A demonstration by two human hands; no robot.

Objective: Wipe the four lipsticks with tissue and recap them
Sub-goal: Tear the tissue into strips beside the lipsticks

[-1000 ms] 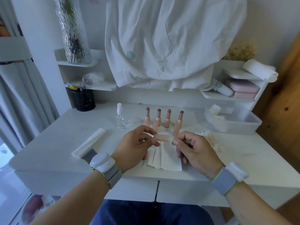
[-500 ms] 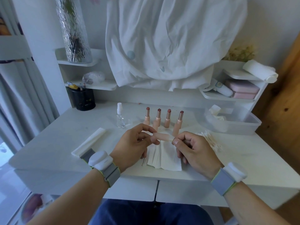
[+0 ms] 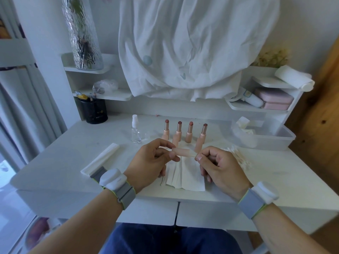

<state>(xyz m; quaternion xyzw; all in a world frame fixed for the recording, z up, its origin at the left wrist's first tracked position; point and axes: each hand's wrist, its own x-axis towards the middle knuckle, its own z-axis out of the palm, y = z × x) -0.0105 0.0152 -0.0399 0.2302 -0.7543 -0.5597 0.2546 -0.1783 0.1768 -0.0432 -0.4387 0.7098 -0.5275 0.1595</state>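
Four uncapped peach lipsticks (image 3: 189, 133) stand upright in a row at the middle of the white table (image 3: 55, 158). In front of them, my left hand (image 3: 152, 162) and my right hand (image 3: 218, 165) hold a peach lipstick cap (image 3: 183, 152) level between them. The left fingers pinch its left end and the right fingers pinch its right end. A creased white tissue (image 3: 185, 177) lies flat on the table under both hands.
A small clear spray bottle (image 3: 136, 131) stands left of the lipsticks. A white tissue pack (image 3: 100, 160) lies at the left, cotton swabs (image 3: 238, 158) at the right. A clear plastic bin (image 3: 264, 139) sits back right, a black pen holder (image 3: 94, 110) back left.
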